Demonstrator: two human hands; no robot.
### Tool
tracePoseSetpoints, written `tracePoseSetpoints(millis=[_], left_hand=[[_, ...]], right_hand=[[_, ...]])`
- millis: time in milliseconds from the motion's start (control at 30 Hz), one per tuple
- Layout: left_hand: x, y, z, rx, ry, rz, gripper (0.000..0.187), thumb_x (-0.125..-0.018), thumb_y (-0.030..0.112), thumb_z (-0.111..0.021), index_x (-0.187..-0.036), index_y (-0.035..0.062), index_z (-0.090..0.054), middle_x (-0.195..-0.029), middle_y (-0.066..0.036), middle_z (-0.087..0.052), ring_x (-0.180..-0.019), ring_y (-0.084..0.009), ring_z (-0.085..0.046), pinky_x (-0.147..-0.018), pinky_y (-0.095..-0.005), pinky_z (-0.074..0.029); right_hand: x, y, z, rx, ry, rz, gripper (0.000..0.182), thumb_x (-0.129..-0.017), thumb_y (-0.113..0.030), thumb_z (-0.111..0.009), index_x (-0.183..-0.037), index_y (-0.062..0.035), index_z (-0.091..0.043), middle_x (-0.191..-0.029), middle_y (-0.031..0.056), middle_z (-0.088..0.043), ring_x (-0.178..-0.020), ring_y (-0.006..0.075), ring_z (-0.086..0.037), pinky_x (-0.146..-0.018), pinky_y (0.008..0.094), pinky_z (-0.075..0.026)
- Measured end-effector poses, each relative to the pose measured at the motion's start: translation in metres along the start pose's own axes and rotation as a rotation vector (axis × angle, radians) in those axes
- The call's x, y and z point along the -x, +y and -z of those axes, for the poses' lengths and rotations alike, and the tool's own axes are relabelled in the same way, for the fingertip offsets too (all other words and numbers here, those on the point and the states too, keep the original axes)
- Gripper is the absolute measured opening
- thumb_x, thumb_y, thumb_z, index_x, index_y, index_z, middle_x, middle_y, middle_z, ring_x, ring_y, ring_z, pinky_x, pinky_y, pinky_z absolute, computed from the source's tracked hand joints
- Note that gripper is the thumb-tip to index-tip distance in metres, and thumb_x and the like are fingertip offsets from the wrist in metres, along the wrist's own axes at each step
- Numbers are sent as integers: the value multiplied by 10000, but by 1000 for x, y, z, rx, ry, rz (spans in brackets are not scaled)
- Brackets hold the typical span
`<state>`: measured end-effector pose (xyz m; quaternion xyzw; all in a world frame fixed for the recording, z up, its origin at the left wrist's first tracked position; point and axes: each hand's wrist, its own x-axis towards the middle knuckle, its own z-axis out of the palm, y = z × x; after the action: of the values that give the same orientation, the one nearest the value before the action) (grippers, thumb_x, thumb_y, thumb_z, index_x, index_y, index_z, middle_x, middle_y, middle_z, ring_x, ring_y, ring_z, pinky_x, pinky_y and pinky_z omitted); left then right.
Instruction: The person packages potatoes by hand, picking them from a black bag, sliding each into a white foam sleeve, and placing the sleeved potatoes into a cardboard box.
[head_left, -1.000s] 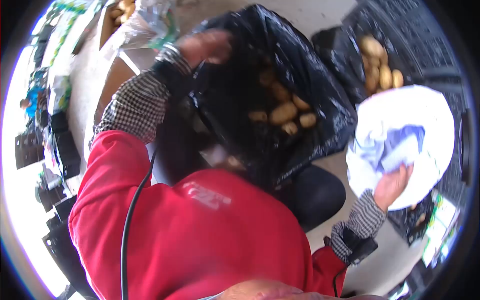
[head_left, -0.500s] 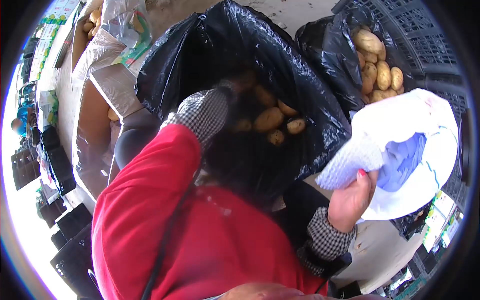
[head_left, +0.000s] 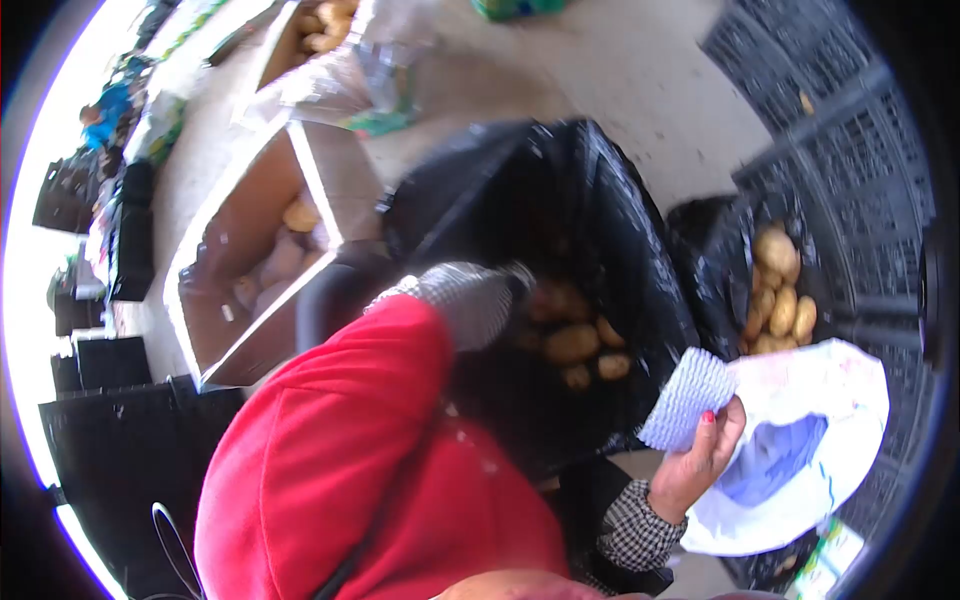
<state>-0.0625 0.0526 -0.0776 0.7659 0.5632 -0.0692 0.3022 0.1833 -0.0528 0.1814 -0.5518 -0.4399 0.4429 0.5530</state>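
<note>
My left hand (head_left: 548,298) reaches into a large black plastic bag (head_left: 650,245). Shadow and blur hide its fingers, and the checked cuff (head_left: 465,300) shows at the wrist. Several potatoes (head_left: 572,345) lie in the bag beside that hand. On the right, my right hand (head_left: 700,450) pinches a white foam net sleeve (head_left: 688,398) between thumb and fingers. The sleeve stands up in front of the rim of an open white sack (head_left: 850,375), which has pale bluish material (head_left: 775,460) inside.
Behind to the right, a smaller black bag (head_left: 710,235) holds more potatoes (head_left: 783,310). Grey plastic crates (head_left: 860,170) line the right side. To the left stands an open cardboard box (head_left: 235,290) with produce. Dark crates (head_left: 120,430) stand farther left; a person in blue (head_left: 108,112) is far off.
The view has swung, so the bags sit lower and more of the left box shows. My left hand stays in the black bag; my right hand still holds the foam sleeve, now more upright.
</note>
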Motion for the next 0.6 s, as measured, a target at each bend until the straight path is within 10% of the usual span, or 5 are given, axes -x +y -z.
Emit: tracePoseSetpoints(millis=[367, 600], left_hand=[[182, 102, 106, 1457, -165, -579, 693, -608, 90, -739, -1187, 45, -360, -1059, -74, -499, -1019, -156, -473, -851, -295, -427], [220, 113, 86, 1001, 163, -719, 655, -546, 188, -756, -1111, 50, -453, -1090, -96, -397, -1072, -195, -388, -899, -309, -360]], right_hand=[[-1, 31, -8, 633, -418, 241, 166, -806, -83, -425, -900, 20, -515, -863, 119, -541, -832, 226, -515, -775, 325, -394], [25, 16, -28, 624, -512, 369, 236, -807, -194, -455, -880, 18, -526, -867, 144, -549, -822, 265, -525, -763, 352, -400]])
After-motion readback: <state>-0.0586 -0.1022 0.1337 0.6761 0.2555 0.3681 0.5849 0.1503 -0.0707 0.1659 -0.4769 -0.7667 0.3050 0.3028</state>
